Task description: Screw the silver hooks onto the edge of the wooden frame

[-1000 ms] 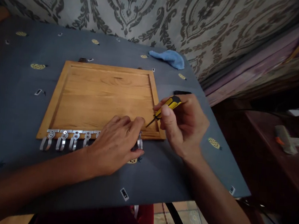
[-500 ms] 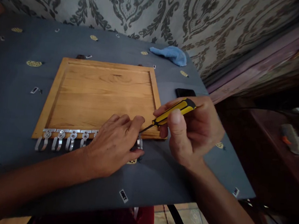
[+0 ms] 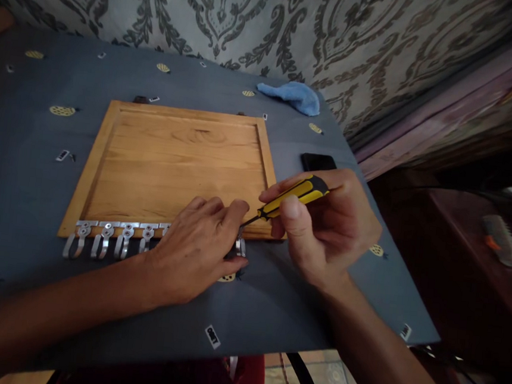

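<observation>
A framed wooden board (image 3: pixel 181 167) lies flat on the table, with a metal hook rail (image 3: pixel 117 226) along its near edge. My left hand (image 3: pixel 197 249) rests over the right half of the rail, gripping it against the board with curled fingers and hiding some of its hooks. One hook (image 3: pixel 241 248) shows just right of that hand. A yellow-and-black screwdriver (image 3: pixel 295 198) is held between the thumb and fingers of my right hand (image 3: pixel 333 234). Its shaft slants down to the left, with the tip at the rail's right end beside my left index finger; the exact contact point is hidden.
A blue cloth (image 3: pixel 293 95) lies at the far right of the table (image 3: pixel 24 178). Beyond the board's right side is a black phone-like object (image 3: pixel 318 161). A patterned wall covering (image 3: pixel 226 16) rises behind the table. Dark furniture (image 3: pixel 471 235) stands to the right.
The screwdriver handle has tipped slightly lower and left as my right hand turned a little. My left hand keeps its place on the rail; the whole view has shifted slightly.
</observation>
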Demonstrator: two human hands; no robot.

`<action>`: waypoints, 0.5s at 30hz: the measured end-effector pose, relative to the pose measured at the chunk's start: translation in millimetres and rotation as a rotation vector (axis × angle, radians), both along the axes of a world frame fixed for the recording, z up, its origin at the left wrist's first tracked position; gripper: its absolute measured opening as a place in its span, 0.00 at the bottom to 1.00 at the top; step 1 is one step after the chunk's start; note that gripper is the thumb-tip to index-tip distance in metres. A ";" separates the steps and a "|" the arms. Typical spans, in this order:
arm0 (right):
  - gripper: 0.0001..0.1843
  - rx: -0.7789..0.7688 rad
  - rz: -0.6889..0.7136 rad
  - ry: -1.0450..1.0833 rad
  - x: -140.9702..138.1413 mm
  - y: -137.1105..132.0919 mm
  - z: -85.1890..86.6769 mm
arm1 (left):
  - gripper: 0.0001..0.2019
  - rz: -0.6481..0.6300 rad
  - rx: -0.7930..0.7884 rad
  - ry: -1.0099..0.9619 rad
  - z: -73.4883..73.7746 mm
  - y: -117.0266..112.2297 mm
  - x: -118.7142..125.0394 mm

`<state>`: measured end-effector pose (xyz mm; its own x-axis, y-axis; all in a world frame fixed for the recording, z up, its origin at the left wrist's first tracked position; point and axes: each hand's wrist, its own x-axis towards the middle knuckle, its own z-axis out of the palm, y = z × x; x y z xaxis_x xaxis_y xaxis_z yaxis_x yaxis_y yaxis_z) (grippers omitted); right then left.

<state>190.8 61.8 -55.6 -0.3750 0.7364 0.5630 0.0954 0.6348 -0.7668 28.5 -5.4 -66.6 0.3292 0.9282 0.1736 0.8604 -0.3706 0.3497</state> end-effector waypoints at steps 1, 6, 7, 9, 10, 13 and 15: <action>0.03 -0.004 0.019 0.006 -0.4 -0.1 1.7 | 0.25 -0.003 0.001 0.000 0.0 0.3 0.1; 0.04 -0.117 0.141 0.010 0.7 4.9 14.5 | 0.25 -0.004 0.012 0.000 -1.6 1.1 1.2; 0.05 -0.149 0.180 -0.016 2.2 6.9 16.8 | 0.26 -0.003 0.014 0.002 -1.9 1.0 1.2; 0.08 -0.213 0.273 -0.070 6.0 11.2 20.0 | 0.26 -0.004 0.018 0.003 -2.5 0.5 1.1; 0.08 -0.237 0.314 -0.090 7.9 13.1 20.8 | 0.27 -0.004 0.018 0.004 -2.6 0.2 0.9; 0.07 -0.247 0.328 -0.091 10.6 16.6 20.0 | 0.26 0.000 0.010 0.000 -2.7 -0.2 0.6; 0.06 -0.214 0.274 -0.078 9.2 17.0 17.6 | 0.25 0.004 0.008 -0.003 -2.7 -0.2 0.6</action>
